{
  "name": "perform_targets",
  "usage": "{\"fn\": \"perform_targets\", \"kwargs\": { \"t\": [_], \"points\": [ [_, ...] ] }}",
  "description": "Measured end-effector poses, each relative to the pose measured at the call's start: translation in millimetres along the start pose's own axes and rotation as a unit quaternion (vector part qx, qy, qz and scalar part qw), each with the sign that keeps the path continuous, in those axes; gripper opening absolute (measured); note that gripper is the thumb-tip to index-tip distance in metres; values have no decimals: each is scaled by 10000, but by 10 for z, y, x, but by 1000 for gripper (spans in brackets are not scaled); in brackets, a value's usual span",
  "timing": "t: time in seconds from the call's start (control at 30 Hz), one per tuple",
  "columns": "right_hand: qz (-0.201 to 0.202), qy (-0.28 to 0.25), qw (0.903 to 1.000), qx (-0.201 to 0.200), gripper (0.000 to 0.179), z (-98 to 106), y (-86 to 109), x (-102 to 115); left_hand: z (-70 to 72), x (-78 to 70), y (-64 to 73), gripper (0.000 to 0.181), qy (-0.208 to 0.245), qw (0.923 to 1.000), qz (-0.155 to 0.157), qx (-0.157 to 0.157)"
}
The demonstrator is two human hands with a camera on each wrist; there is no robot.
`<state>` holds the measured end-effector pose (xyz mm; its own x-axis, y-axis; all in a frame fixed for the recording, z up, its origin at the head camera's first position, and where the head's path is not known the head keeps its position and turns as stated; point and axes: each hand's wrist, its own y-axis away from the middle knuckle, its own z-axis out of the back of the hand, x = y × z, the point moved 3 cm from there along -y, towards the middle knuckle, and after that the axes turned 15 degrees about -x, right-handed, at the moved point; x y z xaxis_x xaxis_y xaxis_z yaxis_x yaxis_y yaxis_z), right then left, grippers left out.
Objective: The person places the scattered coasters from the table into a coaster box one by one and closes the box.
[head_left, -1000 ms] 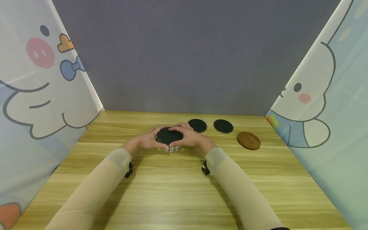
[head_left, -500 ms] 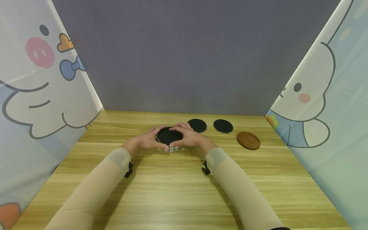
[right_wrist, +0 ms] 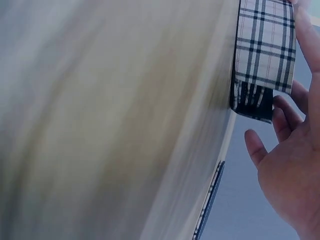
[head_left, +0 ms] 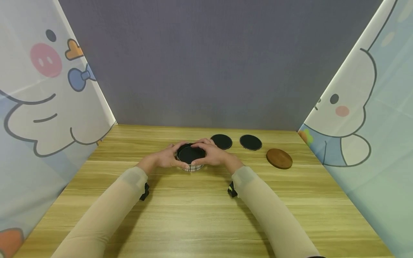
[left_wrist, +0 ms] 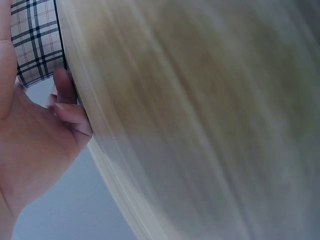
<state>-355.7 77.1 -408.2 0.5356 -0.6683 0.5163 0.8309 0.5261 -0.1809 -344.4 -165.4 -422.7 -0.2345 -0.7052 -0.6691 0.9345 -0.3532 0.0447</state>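
A round coaster holder with a plaid side wall stands on the table in the head view. A black round coaster lies flat inside it, below the rim. My left hand grips the holder from the left, thumb at the front. From the right, my right hand grips it too, its thumb at the front and its index finger at the rim. In the left wrist view the plaid wall is partly cut off. The right wrist view shows a dark notch in the wall.
Two more black round coasters, one close behind my right hand and one farther right, lie on the wooden table. A brown wooden disc lies at the right. A grey panel rises behind the table.
The black coaster has sunk from rim level down into the holder. Both hands have stayed around the holder. The other coasters and the wooden disc have not moved.
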Motion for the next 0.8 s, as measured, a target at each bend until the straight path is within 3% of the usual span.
{"fn": "perform_targets", "kwargs": {
  "t": [0.27, 0.47, 0.63, 0.8],
  "points": [
    [-314, -809, 9952, -445, 62, 184, 65, -248, -19, 20, -15, 123, 121, 9999, 63, -73],
    [-493, -655, 9928, -870, 55, 389, 106, -475, -2, 10, -16, 126, 72, 9998, 2, -183],
    [-865, -574, 9911, -831, 55, 489, 132, -649, 1, 8, 0, 128, 96, 9998, 28, -184],
    [-989, -303, 9919, -743, 52, 517, 127, -783, -15, 20, -9, 127, 81, 9998, 44, -178]
  ]
}}
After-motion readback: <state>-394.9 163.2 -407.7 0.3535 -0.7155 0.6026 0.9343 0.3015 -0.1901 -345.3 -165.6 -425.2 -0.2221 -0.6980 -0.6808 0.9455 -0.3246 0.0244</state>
